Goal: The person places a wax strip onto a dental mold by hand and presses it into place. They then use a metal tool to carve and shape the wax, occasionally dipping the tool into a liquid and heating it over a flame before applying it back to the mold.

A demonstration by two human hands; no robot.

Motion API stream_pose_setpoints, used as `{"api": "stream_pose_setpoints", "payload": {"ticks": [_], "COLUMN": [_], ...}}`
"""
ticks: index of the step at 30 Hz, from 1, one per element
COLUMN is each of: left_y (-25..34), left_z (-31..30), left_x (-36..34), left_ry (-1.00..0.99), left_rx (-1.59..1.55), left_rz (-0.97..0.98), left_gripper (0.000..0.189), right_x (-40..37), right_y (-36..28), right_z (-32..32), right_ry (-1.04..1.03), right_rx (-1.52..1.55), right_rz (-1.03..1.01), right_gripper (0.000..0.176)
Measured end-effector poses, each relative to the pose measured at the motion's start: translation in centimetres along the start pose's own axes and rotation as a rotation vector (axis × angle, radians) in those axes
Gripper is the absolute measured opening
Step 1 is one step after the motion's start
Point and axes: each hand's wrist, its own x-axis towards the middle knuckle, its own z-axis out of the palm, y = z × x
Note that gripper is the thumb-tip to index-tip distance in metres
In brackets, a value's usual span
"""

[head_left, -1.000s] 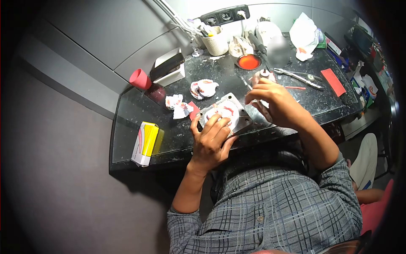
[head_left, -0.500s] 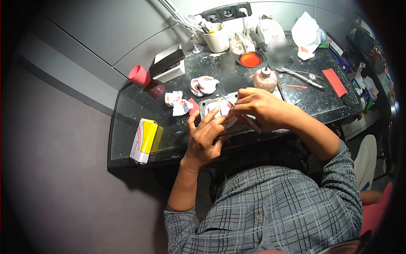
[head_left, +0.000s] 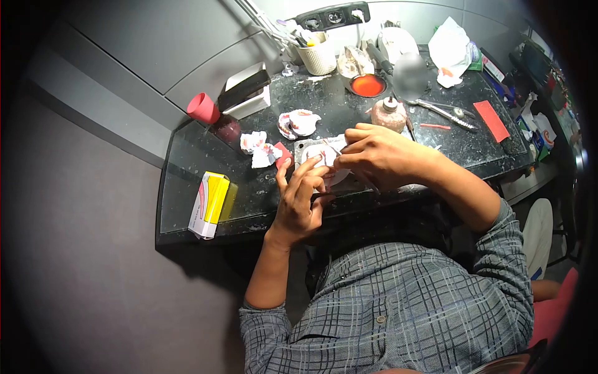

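Near the table's front edge, a white dental cast (head_left: pixel 316 151) with pinkish-red wax on it sits in my left hand (head_left: pixel 302 201). The fingers of that hand are curled against the cast and hide part of it. My right hand (head_left: pixel 379 154) pinches a thin metal carving tool (head_left: pixel 332 148), its tip at the top of the cast. Fingers cover most of the tool. Under the hands lies a grey plate (head_left: pixel 300 145). Just left of the left fingertips is a piece of pink wax sheet (head_left: pixel 284 152).
Plaster casts (head_left: pixel 299 123) and broken white pieces (head_left: pixel 260 149) lie left of the hands. Behind stand a spirit lamp (head_left: pixel 389 116) and a bowl of red-orange wax (head_left: pixel 367 86). A yellow-and-white box (head_left: pixel 210 206) and red cup (head_left: pixel 204 109) are at left; a red wax strip (head_left: pixel 491 121) at right.
The tool tip has shifted slightly over the cast, and my right hand has turned a little. My left fingers have moved slightly on the cast. The whole view has drifted a little.
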Motion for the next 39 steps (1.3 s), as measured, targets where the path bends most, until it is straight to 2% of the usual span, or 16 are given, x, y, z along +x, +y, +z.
{"api": "stream_pose_setpoints", "payload": {"ticks": [2,12,19,27,39], "left_y": [-0.04,-0.21,-0.20,0.41,0.17], "left_z": [0.18,0.19,0.64,0.54,0.68], "left_x": [-0.06,-0.33,-0.23,0.15,-0.10], "left_ry": [0.006,-0.050,0.005,0.002,0.020], "left_rx": [-0.002,0.044,0.021,0.205,0.173], "left_rz": [-0.003,-0.011,0.022,0.064,0.053], "left_gripper": [0.043,0.057,0.064,0.048,0.042], "right_x": [0.04,-0.07,-0.13,-0.13,-0.35], "right_y": [0.17,0.45,0.57,0.64,-0.23], "right_z": [0.21,0.39,0.54,0.40,0.46], "right_ry": [0.086,0.109,0.110,0.098,0.091], "right_rx": [0.041,0.126,0.152,0.162,0.133], "right_rz": [-0.027,-0.007,0.011,0.022,0.053], "right_gripper": [0.024,0.024,0.026,0.024,0.023]}}
